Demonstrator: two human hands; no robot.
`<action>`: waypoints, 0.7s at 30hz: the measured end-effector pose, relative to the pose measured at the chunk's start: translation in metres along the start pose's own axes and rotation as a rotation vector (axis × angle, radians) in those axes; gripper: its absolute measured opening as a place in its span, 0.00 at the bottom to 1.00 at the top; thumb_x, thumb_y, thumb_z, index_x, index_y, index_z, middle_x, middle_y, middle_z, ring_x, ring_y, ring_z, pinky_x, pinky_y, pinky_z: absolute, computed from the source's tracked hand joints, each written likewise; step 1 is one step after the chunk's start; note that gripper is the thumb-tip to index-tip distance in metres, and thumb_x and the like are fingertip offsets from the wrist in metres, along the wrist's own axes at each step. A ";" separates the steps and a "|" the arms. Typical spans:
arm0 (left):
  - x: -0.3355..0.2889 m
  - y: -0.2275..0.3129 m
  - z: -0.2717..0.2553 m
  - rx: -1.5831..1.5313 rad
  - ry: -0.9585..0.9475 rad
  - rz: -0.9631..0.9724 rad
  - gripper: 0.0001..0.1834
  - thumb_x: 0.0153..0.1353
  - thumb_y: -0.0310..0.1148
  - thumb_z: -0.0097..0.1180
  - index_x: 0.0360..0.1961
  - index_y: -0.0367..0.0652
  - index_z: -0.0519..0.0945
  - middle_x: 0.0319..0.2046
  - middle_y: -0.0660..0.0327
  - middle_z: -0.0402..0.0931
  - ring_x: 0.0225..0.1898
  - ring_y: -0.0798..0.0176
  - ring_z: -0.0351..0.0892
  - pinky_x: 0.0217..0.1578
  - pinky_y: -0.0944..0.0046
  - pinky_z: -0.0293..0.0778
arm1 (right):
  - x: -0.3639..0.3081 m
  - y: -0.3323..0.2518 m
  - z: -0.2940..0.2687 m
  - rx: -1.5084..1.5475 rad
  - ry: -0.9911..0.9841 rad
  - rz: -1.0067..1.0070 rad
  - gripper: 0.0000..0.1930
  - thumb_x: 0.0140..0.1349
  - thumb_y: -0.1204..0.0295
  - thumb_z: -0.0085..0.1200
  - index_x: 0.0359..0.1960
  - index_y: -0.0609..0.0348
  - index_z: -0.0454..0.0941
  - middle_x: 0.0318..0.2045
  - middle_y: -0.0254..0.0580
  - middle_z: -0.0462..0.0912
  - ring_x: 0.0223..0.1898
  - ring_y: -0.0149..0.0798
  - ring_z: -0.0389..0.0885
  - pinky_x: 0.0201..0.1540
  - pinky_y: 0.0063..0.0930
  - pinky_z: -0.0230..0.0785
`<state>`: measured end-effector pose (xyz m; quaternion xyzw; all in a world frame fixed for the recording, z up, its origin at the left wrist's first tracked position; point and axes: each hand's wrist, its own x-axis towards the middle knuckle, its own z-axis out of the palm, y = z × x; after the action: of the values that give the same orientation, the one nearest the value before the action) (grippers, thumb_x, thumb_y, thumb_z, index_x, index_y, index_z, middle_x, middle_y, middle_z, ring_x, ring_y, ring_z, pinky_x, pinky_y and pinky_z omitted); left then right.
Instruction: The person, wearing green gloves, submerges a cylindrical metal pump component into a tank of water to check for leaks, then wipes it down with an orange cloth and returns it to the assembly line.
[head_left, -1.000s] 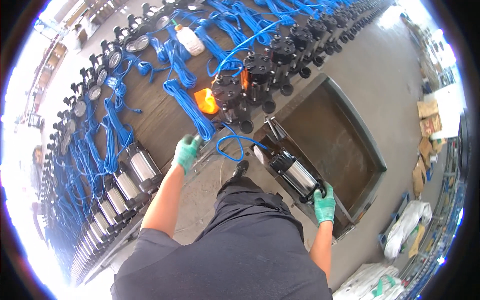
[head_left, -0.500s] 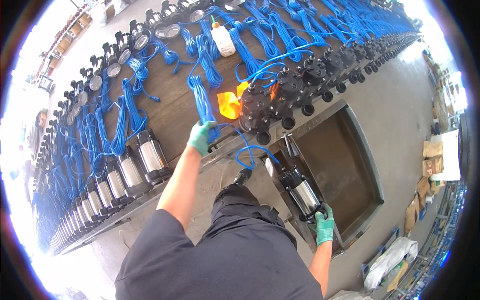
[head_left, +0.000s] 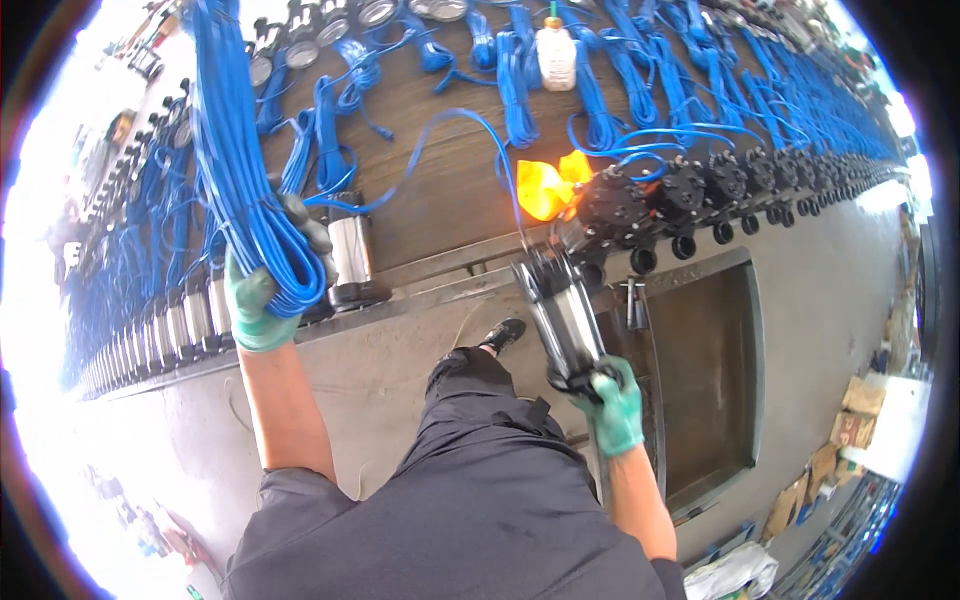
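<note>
My left hand (head_left: 258, 308), in a green glove, is closed around the lower loop of a thick coil of blue cable (head_left: 238, 150), raised over the left part of the bench. From this coil a single strand arcs across to a pump (head_left: 568, 318) with a silver cylinder and black ends. My gloved right hand (head_left: 614, 408) grips the pump's near black end and holds it tilted off the bench's front edge, its cable end pointing away from me. Another silver pump (head_left: 350, 250) stands on the bench just beyond my left hand.
The brown bench (head_left: 440, 190) carries rows of pumps, blue cable coils and a white bottle (head_left: 556, 55). An orange cloth (head_left: 541, 190) lies beside several black pump housings (head_left: 612, 200). At right is a sunken metal tray (head_left: 705, 380); cardboard boxes (head_left: 852, 430) lie beyond it.
My left hand has moved left and nearer with the cable coil. My right hand has lifted the pump off the tray's side and carried it left to the bench edge. The view has shifted.
</note>
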<state>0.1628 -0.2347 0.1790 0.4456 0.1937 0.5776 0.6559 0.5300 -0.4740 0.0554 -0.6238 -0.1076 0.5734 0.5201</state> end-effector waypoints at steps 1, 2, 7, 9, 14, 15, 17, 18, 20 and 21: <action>0.000 0.013 0.002 0.059 0.010 0.029 0.47 0.49 0.35 0.76 0.67 0.30 0.64 0.53 0.46 0.74 0.49 0.46 0.84 0.36 0.53 0.91 | 0.013 -0.007 0.030 0.065 -0.062 0.043 0.14 0.66 0.80 0.47 0.52 0.58 0.71 0.44 0.44 0.82 0.43 0.42 0.87 0.46 0.39 0.84; 0.000 0.025 0.006 0.120 0.019 0.056 0.47 0.50 0.34 0.75 0.67 0.30 0.63 0.53 0.46 0.73 0.49 0.46 0.84 0.36 0.53 0.91 | 0.024 -0.014 0.061 0.131 -0.123 0.089 0.13 0.67 0.79 0.47 0.53 0.58 0.71 0.45 0.45 0.82 0.44 0.43 0.87 0.48 0.41 0.83; -0.010 0.042 0.031 0.448 0.158 0.128 0.44 0.49 0.40 0.76 0.61 0.30 0.67 0.50 0.52 0.74 0.48 0.55 0.83 0.36 0.64 0.88 | 0.084 0.009 0.173 0.260 -0.254 0.216 0.14 0.70 0.70 0.53 0.54 0.52 0.67 0.47 0.42 0.81 0.43 0.41 0.86 0.43 0.37 0.85; -0.015 0.037 0.035 0.519 0.214 0.137 0.43 0.49 0.41 0.76 0.60 0.31 0.68 0.49 0.52 0.75 0.47 0.56 0.83 0.35 0.66 0.87 | 0.098 0.019 0.208 0.271 -0.263 0.258 0.14 0.70 0.68 0.56 0.54 0.49 0.68 0.44 0.39 0.80 0.41 0.37 0.85 0.39 0.32 0.85; -0.018 0.015 0.023 0.574 0.309 0.153 0.42 0.48 0.42 0.76 0.59 0.33 0.67 0.47 0.53 0.75 0.44 0.56 0.83 0.38 0.62 0.84 | 0.123 0.034 0.245 0.093 -0.293 0.314 0.18 0.71 0.62 0.57 0.57 0.50 0.69 0.47 0.38 0.81 0.43 0.35 0.83 0.41 0.32 0.82; -0.017 0.016 0.020 0.626 0.298 0.119 0.43 0.49 0.43 0.75 0.59 0.34 0.66 0.48 0.53 0.75 0.44 0.56 0.83 0.41 0.61 0.82 | 0.125 0.033 0.245 -0.004 -0.355 0.317 0.21 0.71 0.61 0.57 0.60 0.52 0.68 0.49 0.39 0.81 0.43 0.35 0.83 0.42 0.33 0.82; -0.009 0.006 0.016 0.681 0.297 0.044 0.42 0.51 0.45 0.75 0.58 0.35 0.66 0.47 0.53 0.75 0.44 0.59 0.83 0.41 0.62 0.82 | 0.126 0.035 0.227 -0.146 -0.440 0.204 0.24 0.72 0.61 0.57 0.64 0.53 0.66 0.51 0.41 0.81 0.45 0.37 0.84 0.42 0.33 0.82; -0.005 -0.002 0.010 0.677 0.316 0.025 0.42 0.51 0.45 0.75 0.58 0.35 0.65 0.46 0.54 0.76 0.44 0.60 0.83 0.40 0.62 0.82 | 0.124 0.037 0.216 -0.305 -0.514 0.091 0.27 0.72 0.61 0.57 0.68 0.55 0.64 0.53 0.43 0.80 0.46 0.38 0.84 0.43 0.33 0.81; 0.000 -0.016 -0.010 0.676 0.321 -0.070 0.42 0.53 0.45 0.75 0.59 0.35 0.65 0.42 0.58 0.78 0.40 0.64 0.82 0.38 0.64 0.81 | 0.109 0.021 0.196 -0.202 -0.496 0.242 0.28 0.73 0.63 0.54 0.71 0.57 0.61 0.52 0.47 0.81 0.45 0.43 0.85 0.42 0.35 0.82; 0.007 -0.027 -0.017 0.688 0.325 -0.055 0.41 0.54 0.43 0.75 0.60 0.35 0.66 0.42 0.58 0.78 0.39 0.65 0.81 0.38 0.65 0.80 | 0.110 0.020 0.177 -0.158 -0.487 0.287 0.28 0.73 0.64 0.54 0.71 0.58 0.61 0.51 0.48 0.82 0.44 0.44 0.86 0.42 0.35 0.82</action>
<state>0.1675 -0.2200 0.1500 0.5370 0.4895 0.5243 0.4439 0.4097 -0.3093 0.0085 -0.5154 -0.1842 0.7638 0.3422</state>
